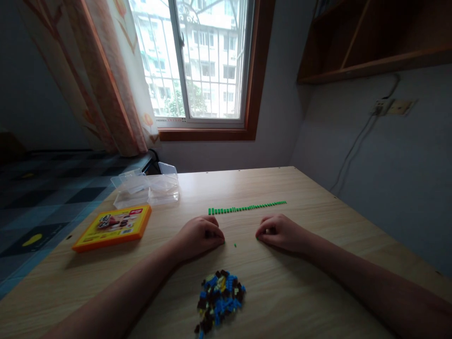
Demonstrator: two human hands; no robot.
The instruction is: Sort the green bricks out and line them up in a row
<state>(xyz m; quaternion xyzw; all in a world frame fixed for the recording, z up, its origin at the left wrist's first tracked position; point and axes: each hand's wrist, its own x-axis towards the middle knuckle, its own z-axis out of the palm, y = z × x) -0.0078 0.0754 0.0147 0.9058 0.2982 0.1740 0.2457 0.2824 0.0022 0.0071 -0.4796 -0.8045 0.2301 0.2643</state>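
Note:
My left hand (203, 235) rests on the table with thumb and forefinger pinched, and a speck of green shows at the fingertips. Facing it, my right hand (278, 231) is pinched the same way on a tiny green brick, mostly hidden. Between the two hands lies one loose small green brick (235, 245). Beyond them a long row of green bricks (243, 208) runs across the table, larger pieces at its left end. Closer to me is a loose pile of small blue, brown and yellow bricks (221, 299).
An orange and yellow box (113, 228) lies at the left of the wooden table (339, 263). Behind it stand clear plastic containers (146, 188) with raised lids. Past the table are a window (212, 61), a wall and a shelf (370, 61).

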